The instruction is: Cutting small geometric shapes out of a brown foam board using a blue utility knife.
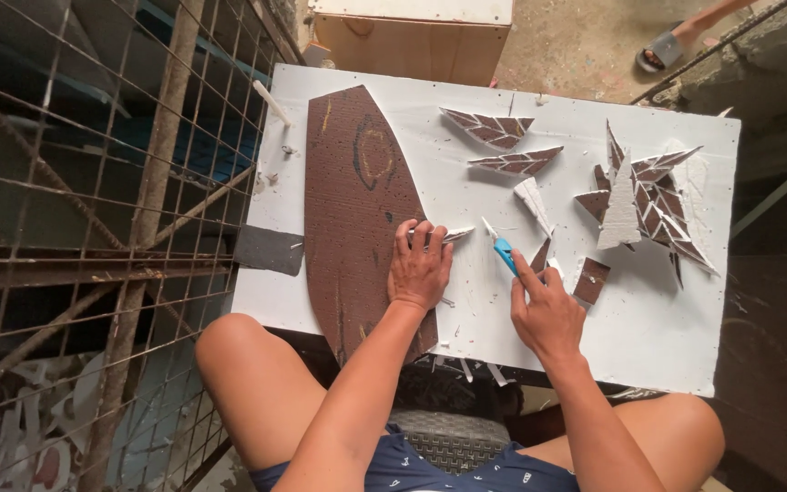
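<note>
The person's right hand (546,314) is closed around a blue-handled craft knife (501,249), forefinger stretched along the handle and the other fingers curled in; the thin blade points up and to the left, its tip on the white board (667,337). The handle's lower end is hidden inside the fist. The left hand (419,269) lies flat, fingers together, pressing down on a small pointed offcut (455,236), of which only the tip shows past the fingertips. The heel of that hand rests on the right edge of a large brown pointed sheet (352,210), finely dotted, with a yellow ring drawn near its top.

The board lies across the seated person's bare knees and serves as the work surface. The brown sheet runs from the far edge to the near edge along the board's left side, its lower end overhanging and partly hidden by the left forearm. Just right of the knife lie two small brown scraps (591,279). Toward the far edge, in the middle, sit two leaf-shaped brown pieces with white veins (494,128). Near the right edge is a heap of similar pointed pieces (653,200), overlapping so that they cannot be counted. White slivers and crumbs speckle the board.

A rusty wire mesh (93,228) fills the left side. At the top right, a sandalled foot (662,50) of another person is cut off by the frame.
</note>
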